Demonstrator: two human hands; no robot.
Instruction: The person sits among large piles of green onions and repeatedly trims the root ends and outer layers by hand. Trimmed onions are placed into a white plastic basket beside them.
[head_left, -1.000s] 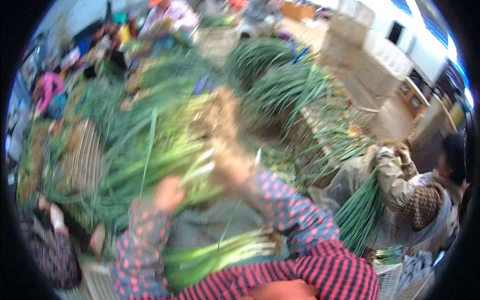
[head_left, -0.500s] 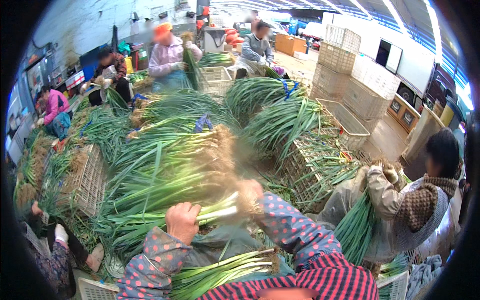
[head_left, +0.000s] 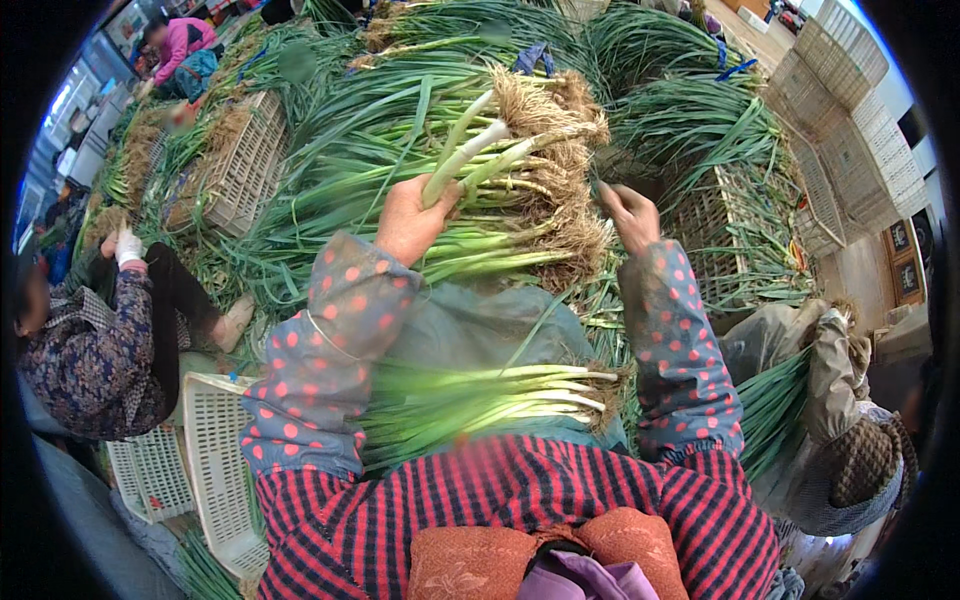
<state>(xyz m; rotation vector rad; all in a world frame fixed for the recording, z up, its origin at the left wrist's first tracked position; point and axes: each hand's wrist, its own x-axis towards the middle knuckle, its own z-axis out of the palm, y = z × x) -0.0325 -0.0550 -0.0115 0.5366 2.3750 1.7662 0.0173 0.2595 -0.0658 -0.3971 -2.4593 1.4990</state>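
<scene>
A large heap of green onions [head_left: 350, 150] lies in front of me, leaves to the left and shaggy brown roots to the right. My left hand [head_left: 412, 222] is closed around a few thick stalks [head_left: 468, 152], whose pale root ends point up and away over the heap. Just right of the roots, my right hand [head_left: 632, 218] is apart from those stalks. Its thumb and fingers are pinched together; a small dark thing shows at the fingertips, too unclear to name. A smaller bunch of green onions [head_left: 520, 398] lies across my lap on a dark green apron [head_left: 470, 318].
Plastic crates stand at lower left [head_left: 222, 465], beside the heap [head_left: 243, 165] and stacked at far right [head_left: 835, 130]. A person [head_left: 110, 340] sits at left, another [head_left: 845, 430] at right with green onions, and a third [head_left: 185, 50] crouches at far left. More tied bundles [head_left: 690, 110] lie beyond.
My view has tilted down. My left hand's stalks now point up and away instead of rightward. My right hand, earlier blurred at the root ends, is now apart from them on the right.
</scene>
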